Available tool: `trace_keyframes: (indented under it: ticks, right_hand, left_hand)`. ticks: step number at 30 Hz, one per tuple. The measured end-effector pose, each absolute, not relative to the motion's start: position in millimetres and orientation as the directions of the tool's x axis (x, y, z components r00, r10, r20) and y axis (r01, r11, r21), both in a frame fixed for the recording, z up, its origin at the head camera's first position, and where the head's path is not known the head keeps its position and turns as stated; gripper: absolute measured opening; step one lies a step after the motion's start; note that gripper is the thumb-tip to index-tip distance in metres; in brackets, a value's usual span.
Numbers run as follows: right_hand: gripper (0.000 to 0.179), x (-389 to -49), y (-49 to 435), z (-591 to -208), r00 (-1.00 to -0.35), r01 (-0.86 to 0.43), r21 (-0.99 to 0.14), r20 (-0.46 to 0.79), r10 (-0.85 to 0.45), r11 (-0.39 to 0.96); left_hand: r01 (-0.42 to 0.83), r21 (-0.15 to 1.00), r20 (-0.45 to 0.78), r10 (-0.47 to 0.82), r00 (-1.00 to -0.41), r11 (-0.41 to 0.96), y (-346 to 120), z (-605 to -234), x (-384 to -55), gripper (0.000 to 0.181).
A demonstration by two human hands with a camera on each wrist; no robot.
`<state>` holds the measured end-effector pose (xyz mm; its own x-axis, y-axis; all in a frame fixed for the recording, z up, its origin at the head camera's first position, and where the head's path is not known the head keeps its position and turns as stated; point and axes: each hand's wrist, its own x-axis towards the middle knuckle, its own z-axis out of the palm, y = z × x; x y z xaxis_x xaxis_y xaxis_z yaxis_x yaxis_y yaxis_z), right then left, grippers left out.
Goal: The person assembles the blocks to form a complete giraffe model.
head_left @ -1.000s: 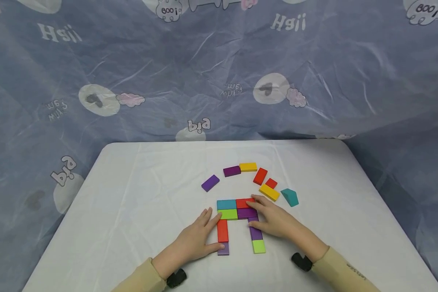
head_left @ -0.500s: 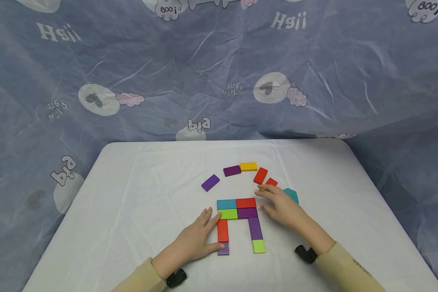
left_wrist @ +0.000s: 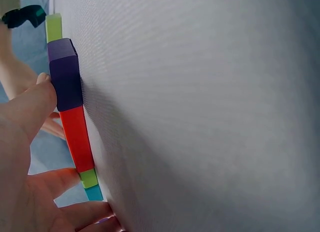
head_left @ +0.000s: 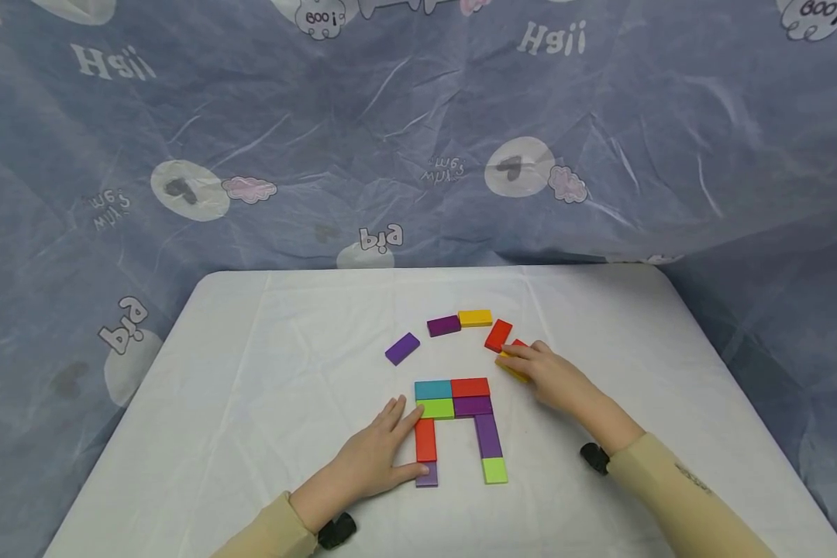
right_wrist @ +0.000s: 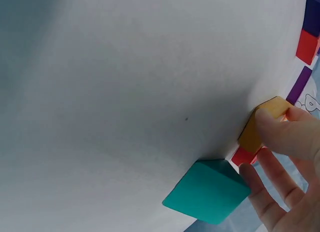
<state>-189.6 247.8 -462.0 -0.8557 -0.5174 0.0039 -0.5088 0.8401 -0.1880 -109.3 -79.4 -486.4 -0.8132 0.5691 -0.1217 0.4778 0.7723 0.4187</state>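
Observation:
Coloured blocks form an arch: a teal block (head_left: 433, 390) and red block (head_left: 470, 387) on top, lime (head_left: 435, 408) and purple (head_left: 472, 406) blocks below. Its left leg is a red block (head_left: 425, 440) above a purple one (left_wrist: 66, 77); its right leg is a purple block (head_left: 488, 436) above a lime one (head_left: 494, 470). My left hand (head_left: 377, 457) rests along the left leg, thumb touching the lower purple block, fingers extended by the lime one. My right hand (head_left: 554, 380) pinches a yellow block (right_wrist: 257, 124) between thumb and index finger, right of the arch.
Beyond the arch lie loose purple (head_left: 402, 349), dark purple (head_left: 443, 326), yellow (head_left: 475, 318) and red (head_left: 498, 335) blocks. A small red block (right_wrist: 243, 156) and a teal angular block (right_wrist: 207, 192) sit by my right hand. A printed blue sheet (head_left: 418, 116) hangs behind the table.
My right hand has left the arch's upper right corner and moved right and away to the yellow block, now covering the teal angular block in the head view. My left hand stays put.

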Motion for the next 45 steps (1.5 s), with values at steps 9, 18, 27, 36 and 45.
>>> trace_keyframes:
  ticks: [9,18,27,36,45]
  right_hand:
    - [0.056,-194,240,-461,-0.858,-0.507,-0.160,-0.007,-0.514,0.847]
    - [0.062,-186,233,-469,-0.898,-0.426,-0.277,0.014,-0.439,0.861]
    - [0.069,-183,229,-472,-0.913,-0.378,-0.350,-0.011,-0.407,0.857]
    - [0.065,-182,229,-473,-0.907,-0.392,-0.369,0.006,-0.420,0.843]
    - [0.067,-181,228,-473,-0.912,-0.380,-0.366,-0.006,-0.411,0.849]
  left_hand:
    - [0.481,0.421,-0.116,0.572,-0.812,0.769,-80,-487,-109,0.085]
    - [0.473,0.423,-0.121,0.566,-0.816,0.773,-80,-488,-109,0.084]
    - [0.473,0.423,-0.118,0.565,-0.817,0.773,-80,-488,-109,0.085]
    - [0.477,0.426,-0.114,0.569,-0.815,0.769,-80,-486,-109,0.085]
    - [0.485,0.420,-0.108,0.573,-0.813,0.767,-80,-486,-109,0.085]
